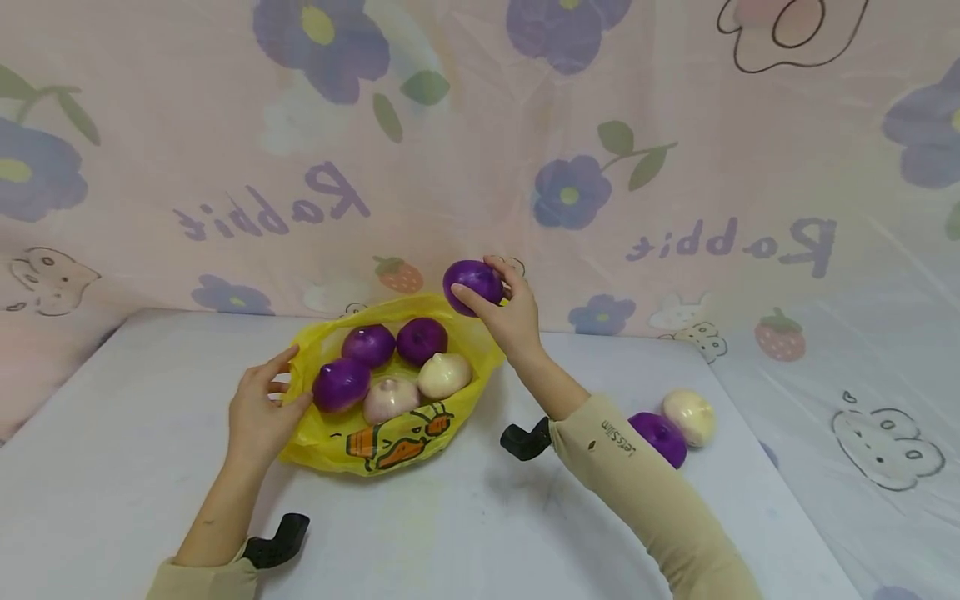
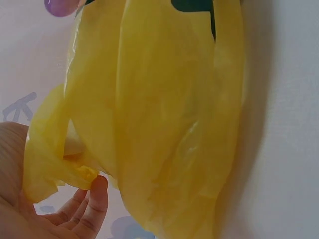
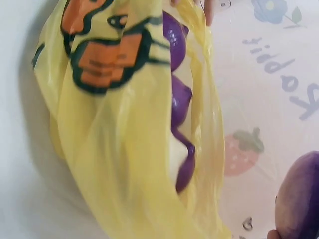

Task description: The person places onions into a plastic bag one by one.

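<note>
A yellow plastic bag (image 1: 322,450) with a printed duck face lies spread at its mouth on the table. My left hand (image 1: 258,412) grips the left edge of its mouth; in the left wrist view the fingers (image 2: 95,209) are curled at a bunched bit of the bag. Inside are purple onions (image 1: 341,385) and paler onions (image 1: 444,375), shiny like toys. Above the bag's far right rim, my right hand (image 1: 517,312) holds another purple onion (image 1: 468,282) between thumb and fingers. The right wrist view shows that held onion (image 3: 301,199) at its edge, beside the bag.
On the right of the white table (image 1: 450,533), a purple onion (image 1: 662,437) and a white onion (image 1: 690,417) sit together, partly behind my right sleeve. A patterned curtain (image 1: 465,183) rises behind the table. Black wrist mounts (image 1: 279,542) stick out from both sleeves.
</note>
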The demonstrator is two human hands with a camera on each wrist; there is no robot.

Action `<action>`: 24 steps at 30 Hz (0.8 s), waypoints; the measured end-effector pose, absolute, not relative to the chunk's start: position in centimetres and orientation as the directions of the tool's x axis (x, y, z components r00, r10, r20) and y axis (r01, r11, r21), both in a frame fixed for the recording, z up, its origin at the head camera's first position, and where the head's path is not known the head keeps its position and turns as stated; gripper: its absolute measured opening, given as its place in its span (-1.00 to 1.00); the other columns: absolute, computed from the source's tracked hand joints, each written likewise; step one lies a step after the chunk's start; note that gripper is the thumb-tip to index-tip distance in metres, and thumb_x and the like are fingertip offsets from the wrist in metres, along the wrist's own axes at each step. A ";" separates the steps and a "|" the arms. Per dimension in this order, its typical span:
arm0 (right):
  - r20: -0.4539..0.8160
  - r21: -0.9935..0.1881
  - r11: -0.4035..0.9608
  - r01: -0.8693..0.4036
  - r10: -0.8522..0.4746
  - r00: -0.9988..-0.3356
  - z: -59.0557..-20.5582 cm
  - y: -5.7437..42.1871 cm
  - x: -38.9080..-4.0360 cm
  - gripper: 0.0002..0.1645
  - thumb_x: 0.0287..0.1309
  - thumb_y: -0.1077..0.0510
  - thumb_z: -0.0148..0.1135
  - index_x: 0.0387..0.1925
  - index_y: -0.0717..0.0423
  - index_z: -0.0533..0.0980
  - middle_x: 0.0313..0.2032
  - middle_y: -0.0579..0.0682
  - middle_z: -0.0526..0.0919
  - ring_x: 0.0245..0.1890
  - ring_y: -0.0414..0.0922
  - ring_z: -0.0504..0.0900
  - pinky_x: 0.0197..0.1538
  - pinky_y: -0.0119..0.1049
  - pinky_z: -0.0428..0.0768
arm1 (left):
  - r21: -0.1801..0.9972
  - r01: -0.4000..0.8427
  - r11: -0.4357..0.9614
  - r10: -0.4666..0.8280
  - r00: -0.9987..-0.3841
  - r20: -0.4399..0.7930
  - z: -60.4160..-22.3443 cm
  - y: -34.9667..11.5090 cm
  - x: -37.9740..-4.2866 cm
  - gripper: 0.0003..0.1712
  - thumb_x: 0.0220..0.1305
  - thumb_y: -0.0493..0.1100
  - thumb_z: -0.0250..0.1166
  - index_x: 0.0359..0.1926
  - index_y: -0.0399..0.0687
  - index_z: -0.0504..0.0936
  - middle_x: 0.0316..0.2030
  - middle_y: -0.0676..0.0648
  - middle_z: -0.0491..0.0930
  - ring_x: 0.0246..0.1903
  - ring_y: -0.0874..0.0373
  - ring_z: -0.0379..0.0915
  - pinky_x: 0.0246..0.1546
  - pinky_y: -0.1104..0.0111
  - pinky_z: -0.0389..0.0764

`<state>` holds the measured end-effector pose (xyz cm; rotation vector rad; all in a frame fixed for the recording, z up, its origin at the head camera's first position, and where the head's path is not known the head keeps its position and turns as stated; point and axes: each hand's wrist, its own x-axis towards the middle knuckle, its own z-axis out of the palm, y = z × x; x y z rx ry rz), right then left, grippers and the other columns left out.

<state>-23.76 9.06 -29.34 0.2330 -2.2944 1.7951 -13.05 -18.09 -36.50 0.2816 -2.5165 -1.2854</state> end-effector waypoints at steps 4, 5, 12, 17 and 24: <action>0.238 -0.933 0.265 -0.242 -0.047 -0.970 -30.0 7.7 -23.5 -0.19 -0.02 -0.06 0.43 0.28 0.00 0.38 0.17 0.03 0.46 0.09 0.04 0.51 0.11 -0.09 0.55 | 0.818 -0.046 0.573 -0.303 -0.939 0.159 -36.5 -18.0 -13.1 -0.27 0.16 -0.36 0.27 0.38 -0.15 0.29 0.14 -0.34 0.34 -0.04 -0.16 0.36 -0.03 0.14 0.44; 0.229 -0.932 0.275 -0.237 -0.064 -0.971 -30.2 7.4 -23.5 -0.19 -0.02 -0.06 0.43 0.29 -0.01 0.38 0.17 0.03 0.46 0.09 0.04 0.51 0.11 -0.09 0.55 | 0.817 -0.049 0.574 -0.303 -0.940 0.157 -36.5 -18.0 -13.1 -0.27 0.16 -0.36 0.26 0.38 -0.15 0.29 0.14 -0.34 0.33 -0.04 -0.16 0.36 -0.03 0.14 0.44; 0.198 -0.924 0.301 -0.235 -0.148 -0.969 -31.2 5.6 -23.0 -0.25 -0.01 -0.06 0.42 0.25 -0.02 0.41 0.20 0.01 0.46 0.08 0.06 0.50 0.01 -0.09 0.60 | 0.806 -0.035 0.591 -0.301 -0.936 0.180 -36.6 -18.0 -13.1 -0.27 0.15 -0.35 0.28 0.37 -0.15 0.31 0.12 -0.33 0.36 -0.06 -0.14 0.38 -0.12 0.34 0.43; 0.180 -0.903 0.353 -0.246 -0.209 -0.961 -32.2 4.7 -22.9 -0.26 -0.01 -0.06 0.42 0.23 -0.02 0.42 0.18 0.02 0.49 0.10 0.04 0.52 0.02 -0.13 0.60 | 0.815 -0.033 0.579 -0.299 -0.938 0.174 -36.9 -17.9 -13.1 -0.27 0.15 -0.36 0.27 0.37 -0.16 0.30 0.12 -0.35 0.35 -0.05 -0.17 0.37 -0.04 0.15 0.46; 0.159 -0.843 0.458 -0.282 -0.290 -0.944 -33.0 3.7 -22.7 -0.22 -0.03 -0.14 0.42 0.25 -0.08 0.41 0.21 0.02 0.47 0.18 -0.02 0.46 0.20 -0.06 0.46 | 0.808 -0.014 0.588 -0.300 -0.932 0.202 -36.7 -17.9 -13.2 -0.28 0.14 -0.36 0.27 0.36 -0.17 0.32 0.11 -0.34 0.37 -0.07 -0.15 0.39 -0.07 0.14 0.46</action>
